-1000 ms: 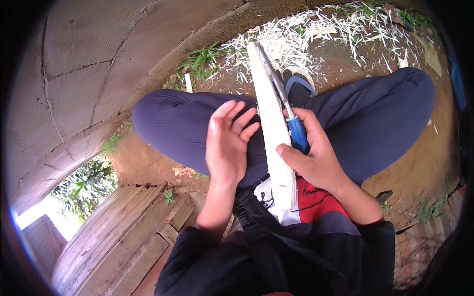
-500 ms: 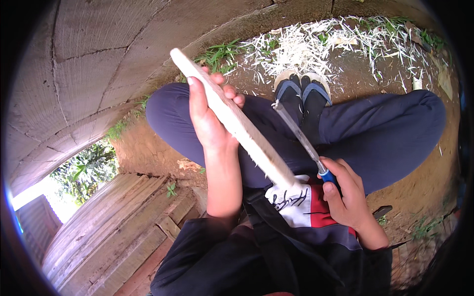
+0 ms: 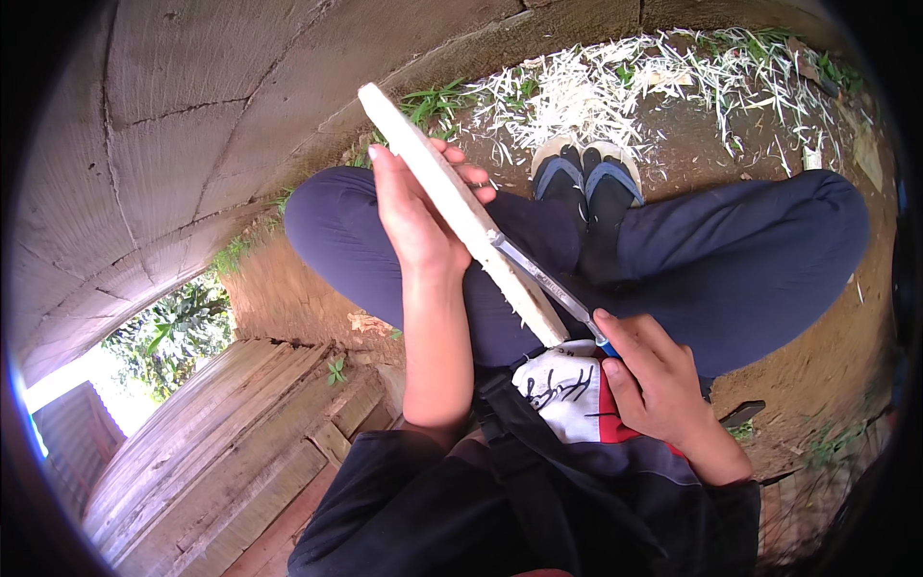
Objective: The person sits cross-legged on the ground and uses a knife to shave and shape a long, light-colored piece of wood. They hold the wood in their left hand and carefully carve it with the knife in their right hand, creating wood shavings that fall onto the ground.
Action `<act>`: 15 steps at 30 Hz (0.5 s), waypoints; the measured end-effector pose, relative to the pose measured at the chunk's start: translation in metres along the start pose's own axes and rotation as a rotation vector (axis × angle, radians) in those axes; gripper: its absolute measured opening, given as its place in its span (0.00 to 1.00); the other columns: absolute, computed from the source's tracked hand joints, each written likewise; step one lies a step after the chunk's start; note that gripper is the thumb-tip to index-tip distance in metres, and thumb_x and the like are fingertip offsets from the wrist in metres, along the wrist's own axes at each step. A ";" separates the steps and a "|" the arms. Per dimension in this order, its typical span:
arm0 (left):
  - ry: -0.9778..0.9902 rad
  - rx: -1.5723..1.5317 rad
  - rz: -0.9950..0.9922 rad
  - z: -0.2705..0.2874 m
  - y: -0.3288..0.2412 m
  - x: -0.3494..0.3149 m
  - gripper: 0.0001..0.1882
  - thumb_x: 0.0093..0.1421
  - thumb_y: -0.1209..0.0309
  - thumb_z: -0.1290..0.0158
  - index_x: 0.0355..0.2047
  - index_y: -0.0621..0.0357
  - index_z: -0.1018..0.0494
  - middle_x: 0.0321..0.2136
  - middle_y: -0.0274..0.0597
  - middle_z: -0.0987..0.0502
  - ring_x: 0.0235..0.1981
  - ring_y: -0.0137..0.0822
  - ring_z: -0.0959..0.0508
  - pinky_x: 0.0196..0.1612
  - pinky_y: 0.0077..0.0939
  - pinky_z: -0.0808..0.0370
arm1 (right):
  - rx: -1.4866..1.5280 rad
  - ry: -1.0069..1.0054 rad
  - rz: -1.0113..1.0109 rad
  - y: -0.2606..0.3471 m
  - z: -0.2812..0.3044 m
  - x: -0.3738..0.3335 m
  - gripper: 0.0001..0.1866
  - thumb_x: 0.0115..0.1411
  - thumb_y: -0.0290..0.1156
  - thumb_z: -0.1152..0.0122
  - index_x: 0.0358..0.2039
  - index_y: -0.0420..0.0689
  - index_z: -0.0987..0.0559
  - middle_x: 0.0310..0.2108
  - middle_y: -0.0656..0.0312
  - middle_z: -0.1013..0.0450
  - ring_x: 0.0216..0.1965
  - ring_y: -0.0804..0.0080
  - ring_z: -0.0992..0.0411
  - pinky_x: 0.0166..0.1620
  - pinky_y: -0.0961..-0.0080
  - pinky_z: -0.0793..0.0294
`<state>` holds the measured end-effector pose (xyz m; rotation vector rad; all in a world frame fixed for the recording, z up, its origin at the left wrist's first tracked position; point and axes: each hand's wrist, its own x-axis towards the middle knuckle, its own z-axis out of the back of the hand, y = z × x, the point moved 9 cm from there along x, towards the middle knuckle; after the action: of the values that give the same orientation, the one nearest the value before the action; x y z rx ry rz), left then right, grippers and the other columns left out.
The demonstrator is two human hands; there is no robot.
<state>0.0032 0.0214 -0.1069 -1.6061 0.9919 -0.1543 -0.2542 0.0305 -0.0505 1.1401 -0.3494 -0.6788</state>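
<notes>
A pale wooden stick (image 3: 444, 192) slants above the person's lap, its far end up to the left and its near end down by the hem of the shirt (image 3: 567, 399); whether that end touches the cloth is hard to tell. The left hand (image 3: 418, 216) holds the stick from below, thumb along the left side and fingers curled loosely up on the right, so the wood lies across the palm. Small splinters stick out along the lower left side of the wood. The right hand (image 3: 659, 380) is closed around the blue handle (image 3: 608, 349) of a long metal blade (image 3: 548, 279), mostly hiding the handle. The blade slopes up to the left, and its tip meets the stick near the middle. Beneath are the person's dark trousers (image 3: 740, 226), knees spread wide, with the feet side by side in blue-strapped sandals (image 3: 560, 173). Just beyond the toes, a heap of white shavings (image 3: 582, 101) covers the far edge of the brown ground (image 3: 298, 313), thinning toward its far right corner. Green grass (image 3: 433, 104) grows beside the heap, at the foot of a cracked grey-brown wall (image 3: 192, 87). Wooden boards (image 3: 202, 433) lie along the ground's near left edge, with a small green plant (image 3: 336, 370) beside them.
</notes>
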 end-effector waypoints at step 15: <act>0.195 -0.002 -0.013 -0.030 -0.025 0.020 0.13 0.65 0.62 0.52 0.40 0.60 0.32 0.36 0.48 0.24 0.39 0.44 0.22 0.42 0.42 0.23 | 0.047 -0.117 0.026 0.001 0.014 0.014 0.23 0.55 0.24 0.43 0.53 0.42 0.26 0.32 0.58 0.30 0.25 0.66 0.28 0.25 0.74 0.28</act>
<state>0.0111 -0.0155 -0.0849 -1.6221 1.1312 -0.3244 -0.2514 0.0114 -0.0451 1.1407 -0.4807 -0.7193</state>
